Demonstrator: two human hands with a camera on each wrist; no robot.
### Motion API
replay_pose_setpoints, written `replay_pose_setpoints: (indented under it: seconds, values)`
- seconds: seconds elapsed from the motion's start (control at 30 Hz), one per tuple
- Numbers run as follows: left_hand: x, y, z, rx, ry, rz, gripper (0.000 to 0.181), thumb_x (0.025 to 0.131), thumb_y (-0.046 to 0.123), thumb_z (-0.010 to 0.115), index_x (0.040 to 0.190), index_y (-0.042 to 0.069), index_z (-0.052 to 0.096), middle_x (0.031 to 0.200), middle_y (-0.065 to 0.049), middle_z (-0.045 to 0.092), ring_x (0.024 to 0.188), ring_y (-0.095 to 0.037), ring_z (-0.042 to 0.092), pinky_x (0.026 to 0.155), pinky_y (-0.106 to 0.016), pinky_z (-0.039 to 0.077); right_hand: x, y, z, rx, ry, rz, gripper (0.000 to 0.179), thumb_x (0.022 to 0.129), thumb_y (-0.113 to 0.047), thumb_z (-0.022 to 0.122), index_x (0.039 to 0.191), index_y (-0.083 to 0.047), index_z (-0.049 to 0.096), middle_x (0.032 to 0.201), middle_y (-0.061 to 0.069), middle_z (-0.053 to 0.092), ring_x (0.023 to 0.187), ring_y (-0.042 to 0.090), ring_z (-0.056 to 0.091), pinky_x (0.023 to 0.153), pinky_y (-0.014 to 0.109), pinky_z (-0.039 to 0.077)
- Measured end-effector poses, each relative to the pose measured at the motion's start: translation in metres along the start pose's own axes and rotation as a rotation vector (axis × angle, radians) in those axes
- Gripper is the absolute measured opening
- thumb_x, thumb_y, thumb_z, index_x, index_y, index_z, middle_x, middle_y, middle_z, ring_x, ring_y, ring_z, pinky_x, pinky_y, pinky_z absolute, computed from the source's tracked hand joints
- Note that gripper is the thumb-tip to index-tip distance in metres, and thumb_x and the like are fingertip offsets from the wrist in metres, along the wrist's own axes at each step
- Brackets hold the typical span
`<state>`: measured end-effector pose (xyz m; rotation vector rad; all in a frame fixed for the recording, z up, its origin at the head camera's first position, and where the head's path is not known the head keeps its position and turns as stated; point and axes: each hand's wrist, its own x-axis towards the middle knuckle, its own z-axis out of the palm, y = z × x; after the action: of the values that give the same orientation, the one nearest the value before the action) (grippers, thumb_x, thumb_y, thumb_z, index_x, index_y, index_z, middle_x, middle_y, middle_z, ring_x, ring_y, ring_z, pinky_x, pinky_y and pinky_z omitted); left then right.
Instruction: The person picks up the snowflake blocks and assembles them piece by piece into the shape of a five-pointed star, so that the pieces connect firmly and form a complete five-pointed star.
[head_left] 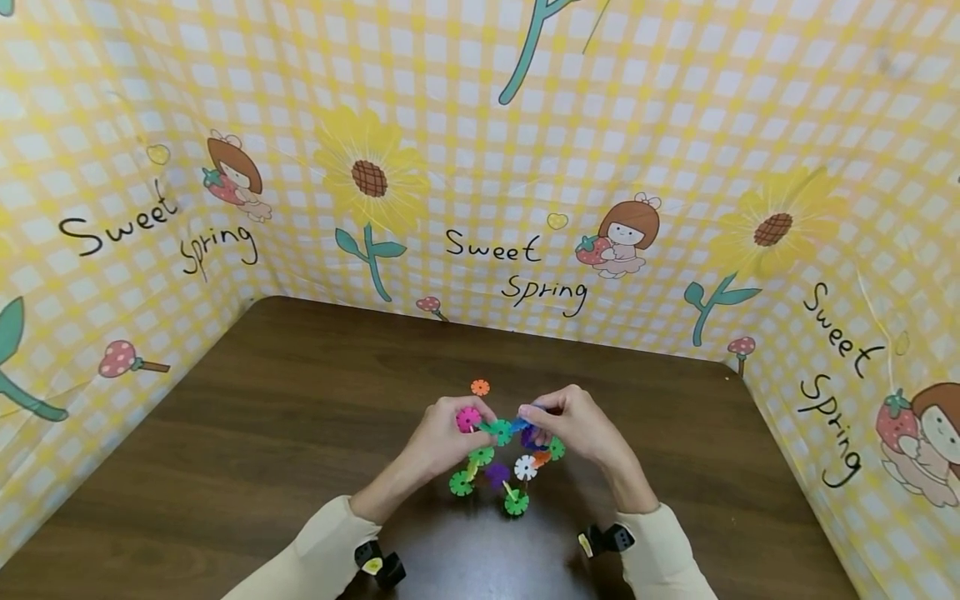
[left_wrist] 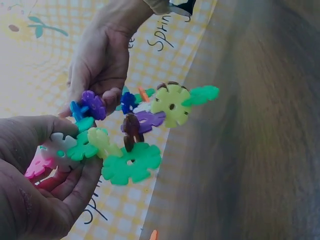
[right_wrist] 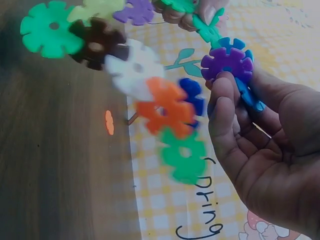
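Note:
Both hands hold up a linked chain of notched plastic snowflake discs above the table. My left hand (head_left: 441, 435) pinches it near a pink disc (head_left: 468, 419) and a green disc (head_left: 501, 431). In the left wrist view, a whitish disc (left_wrist: 59, 151) lies between thumb and fingers. My right hand (head_left: 581, 427) pinches blue discs (right_wrist: 248, 95) by a purple disc (right_wrist: 227, 66). Below the hands hang more linked discs, among them a white disc (head_left: 526, 467), an orange disc (right_wrist: 166, 108), a brown disc (right_wrist: 98, 46) and a large green disc (left_wrist: 131, 163).
A single orange disc (head_left: 480, 387) lies on the brown wooden table (head_left: 300, 433), just beyond the hands. Yellow checked cloth (head_left: 465, 167) printed with flowers rises along the table's back and sides. Black wrist cameras (head_left: 378, 565) sit at both sleeves.

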<state>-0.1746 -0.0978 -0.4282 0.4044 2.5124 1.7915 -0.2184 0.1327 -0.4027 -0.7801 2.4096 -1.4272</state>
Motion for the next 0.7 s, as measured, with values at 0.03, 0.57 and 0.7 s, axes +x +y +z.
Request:
replay_pose_setpoints:
  seconds: [0.03,0.57,0.7]
  values:
    - [-0.001,0.001,0.000,-0.012,0.008,-0.005,0.010,0.084,0.009,0.078,0.090,0.009,0.071,0.073,-0.001,0.066,0.053,-0.010,0.053,0.049,-0.026,0.048,0.001,0.000,0.001,0.013,-0.006,-0.003,0.026,0.099,-0.024,0.065,0.091,-0.003,0.077,0.071,0.008,0.070,0.063,0.025,0.066,0.061,0.038,0.058]
    - [0.002,-0.004,-0.010,0.057,-0.153,0.010,0.031,0.089,0.023,0.078,0.114,0.007,0.070,0.098,-0.005,0.072,0.076,-0.014,0.066,0.065,-0.030,0.056,0.017,-0.005,0.001,-0.036,-0.084,-0.015,0.030,0.099,-0.028,0.065,0.081,-0.007,0.075,0.064,0.008,0.065,0.058,0.026,0.059,0.055,0.039,0.052]
    - [0.004,-0.005,-0.009,0.046,-0.222,-0.010,0.042,0.091,0.027,0.076,0.123,0.001,0.066,0.108,-0.009,0.072,0.094,-0.019,0.070,0.075,-0.033,0.058,0.024,-0.003,0.004,-0.024,-0.132,-0.027,0.029,0.099,-0.026,0.066,0.080,-0.006,0.074,0.064,0.015,0.064,0.057,0.025,0.054,0.054,0.032,0.047]
